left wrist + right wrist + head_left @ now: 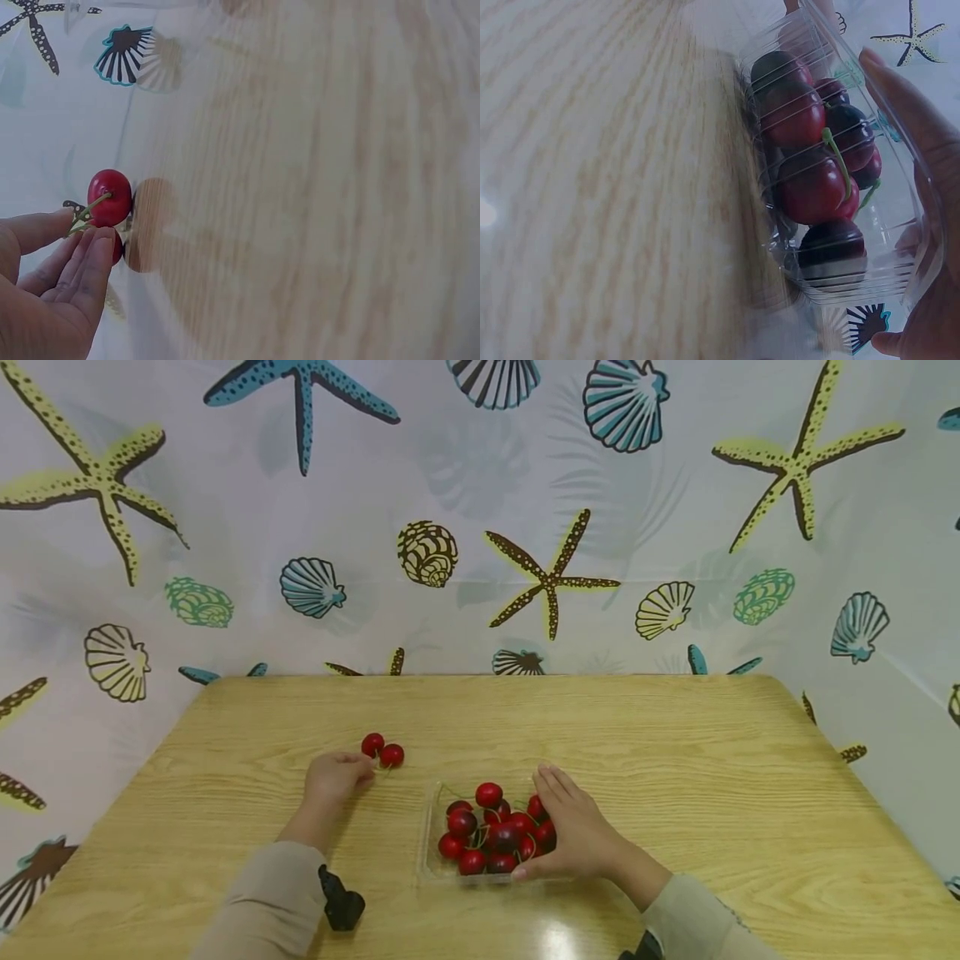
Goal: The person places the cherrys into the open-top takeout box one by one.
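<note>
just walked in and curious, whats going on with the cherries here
A person sits at a wooden table with a clear plastic tray full of cherries. The right hand rests against the tray's right side, thumb at its near edge, steadying it. The left hand is out to the left of the tray, fingertips at the stems of two cherries lying together on the bare table. Whether it pinches the stems or only touches them is hard to tell.

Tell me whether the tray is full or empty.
Nearly full: the tray holds a heap of cherries; two cherries lie outside it on the table.
</note>
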`<state>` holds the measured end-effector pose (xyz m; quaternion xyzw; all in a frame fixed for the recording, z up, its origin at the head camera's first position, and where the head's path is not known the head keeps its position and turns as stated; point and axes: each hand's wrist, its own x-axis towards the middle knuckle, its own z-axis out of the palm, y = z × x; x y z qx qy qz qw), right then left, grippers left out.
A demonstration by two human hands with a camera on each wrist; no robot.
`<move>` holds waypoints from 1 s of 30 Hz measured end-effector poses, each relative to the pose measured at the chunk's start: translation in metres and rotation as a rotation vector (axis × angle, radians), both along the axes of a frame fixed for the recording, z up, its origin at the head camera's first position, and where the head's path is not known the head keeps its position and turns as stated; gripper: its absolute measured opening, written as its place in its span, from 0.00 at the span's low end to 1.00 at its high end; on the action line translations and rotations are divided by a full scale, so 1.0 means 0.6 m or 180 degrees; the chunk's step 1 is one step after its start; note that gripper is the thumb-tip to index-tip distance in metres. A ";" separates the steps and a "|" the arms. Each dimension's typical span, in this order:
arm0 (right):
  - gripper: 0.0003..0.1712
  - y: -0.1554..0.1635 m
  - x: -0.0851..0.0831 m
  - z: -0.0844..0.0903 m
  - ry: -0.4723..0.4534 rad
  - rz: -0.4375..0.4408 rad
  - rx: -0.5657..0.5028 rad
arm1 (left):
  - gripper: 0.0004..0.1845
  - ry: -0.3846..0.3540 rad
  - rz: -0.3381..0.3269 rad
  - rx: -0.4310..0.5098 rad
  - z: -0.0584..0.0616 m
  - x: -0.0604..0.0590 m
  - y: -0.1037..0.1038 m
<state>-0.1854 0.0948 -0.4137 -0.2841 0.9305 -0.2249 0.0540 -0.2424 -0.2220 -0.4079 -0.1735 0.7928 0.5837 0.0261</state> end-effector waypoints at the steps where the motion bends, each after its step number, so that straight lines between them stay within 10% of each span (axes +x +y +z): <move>1: 0.69 0.000 0.000 0.000 0.0000 0.0002 0.0007 | 0.12 0.0009 0.0024 0.0040 -0.002 0.000 0.001; 22: 0.69 -0.001 0.003 -0.002 -0.0059 -0.0046 0.0010 | 0.14 0.0013 0.0253 0.0682 0.004 0.006 0.001; 30: 0.69 0.000 0.002 0.000 -0.0001 -0.0029 0.0012 | 0.15 0.0126 0.0044 0.0492 0.014 0.009 0.003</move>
